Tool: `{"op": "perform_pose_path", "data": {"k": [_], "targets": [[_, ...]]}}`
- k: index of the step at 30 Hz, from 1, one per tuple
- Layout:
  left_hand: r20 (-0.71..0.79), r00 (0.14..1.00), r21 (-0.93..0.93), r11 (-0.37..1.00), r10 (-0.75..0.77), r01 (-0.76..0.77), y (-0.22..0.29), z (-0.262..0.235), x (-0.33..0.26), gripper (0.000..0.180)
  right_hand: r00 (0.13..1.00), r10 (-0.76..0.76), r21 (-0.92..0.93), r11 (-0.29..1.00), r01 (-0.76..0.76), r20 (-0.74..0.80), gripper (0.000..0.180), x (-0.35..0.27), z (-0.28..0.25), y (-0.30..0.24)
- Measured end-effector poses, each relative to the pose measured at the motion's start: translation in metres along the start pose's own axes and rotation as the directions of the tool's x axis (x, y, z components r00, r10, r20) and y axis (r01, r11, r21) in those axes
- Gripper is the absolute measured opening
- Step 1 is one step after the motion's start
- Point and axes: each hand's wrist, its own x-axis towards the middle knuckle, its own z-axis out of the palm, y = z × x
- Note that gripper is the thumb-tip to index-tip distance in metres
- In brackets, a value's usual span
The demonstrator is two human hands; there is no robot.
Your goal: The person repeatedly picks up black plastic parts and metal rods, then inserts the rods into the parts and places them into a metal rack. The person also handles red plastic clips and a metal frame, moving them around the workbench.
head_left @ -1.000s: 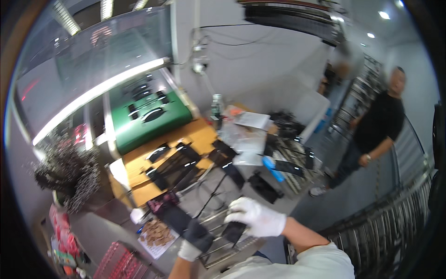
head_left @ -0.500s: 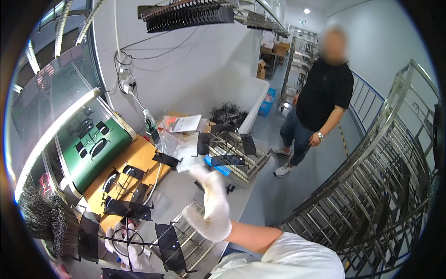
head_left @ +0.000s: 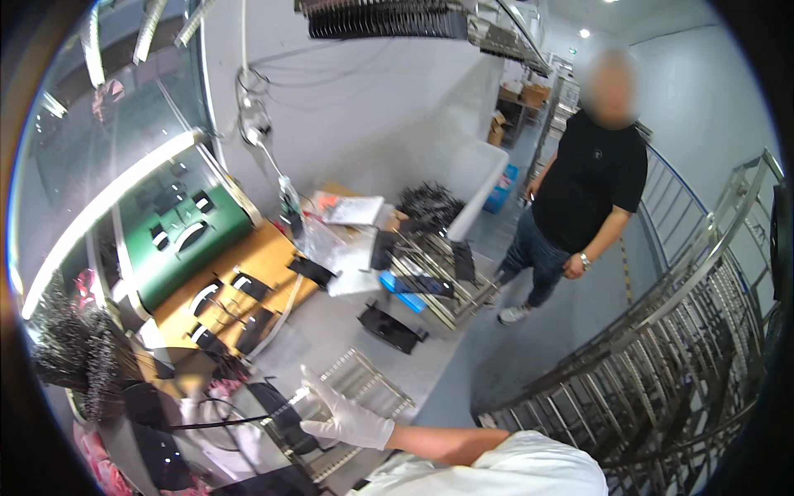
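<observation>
At the lower left, my white-gloved left hand (head_left: 217, 436) is blurred and partly hidden behind a thin black wire holder (head_left: 217, 425), with its fingers around the middle of it. Dark curved lens-like panels (head_left: 157, 450) sit on the ends of the holder's arms. My right hand (head_left: 351, 420), also gloved in white, is open, thumb and fingers apart. Its fingertips are close beside a dark panel (head_left: 284, 419) on the holder's right arm; whether they touch it I cannot tell. Under that hand lies a metal slotted rack (head_left: 356, 380) on the grey table.
A single dark panel (head_left: 390, 328) lies on the table (head_left: 339, 326). Similar holders stand on a wooden board (head_left: 186, 302) and a green belt (head_left: 178, 260). Black wire bristles (head_left: 74, 355) rise at the left. A person (head_left: 591, 178) stands beyond; metal racks (head_left: 628, 372) fill the right.
My right hand has come down and left to the holder's right panel, uncovering the loose panel on the table. The holder in my left hand has turned. The whole view has shifted.
</observation>
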Motion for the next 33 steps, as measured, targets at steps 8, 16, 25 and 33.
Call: {"op": "perform_pose_path", "data": {"k": [8, 16, 25, 33], "targets": [[0.019, 0.994, 0.150, 0.983, 0.106, -0.108, 0.030, 0.082, -0.018, 0.078, 0.961, -0.041, 0.278, 0.960, -0.037, 0.272, 0.096, 0.047, 0.023, 0.026], [0.498, 0.867, 0.793, 0.411, -0.012, -0.450, 0.067, 0.096, -0.007, 0.068, 0.898, 0.043, -0.522, 0.825, 0.215, 0.438, 0.069, 0.033, 0.063, -0.007], [-0.087, 0.996, -0.376, 0.926, -0.011, -0.023, 0.122, 0.021, -0.008, 0.066, 0.791, 0.406, 0.006, 0.888, -0.460, 0.458, 0.065, 0.042, 0.019, 0.022], [-0.116, 0.992, -0.330, 0.944, -0.054, 0.013, 0.149, -0.044, -0.040, 0.084, 0.857, 0.168, 0.184, 0.940, -0.288, 0.487, 0.075, 0.026, 0.053, 0.100]]}}
